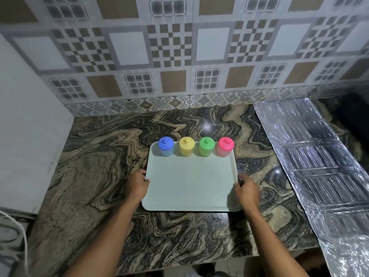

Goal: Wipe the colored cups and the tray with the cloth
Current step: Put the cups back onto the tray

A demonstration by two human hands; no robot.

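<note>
A pale green tray (190,184) lies on the marble counter. Along its far edge stand a blue cup (166,146), a yellow cup (186,146), a green cup (206,146) and a pink cup (225,146), each with a lid and knob. My left hand (137,184) grips the tray's left rim. My right hand (247,189) grips the right rim. No cloth is in view.
The swirled marble counter (95,166) runs to a white wall on the left and a tiled wall at the back. A foil-covered sheet (323,166) lies along the right side. The counter's front edge is near my forearms.
</note>
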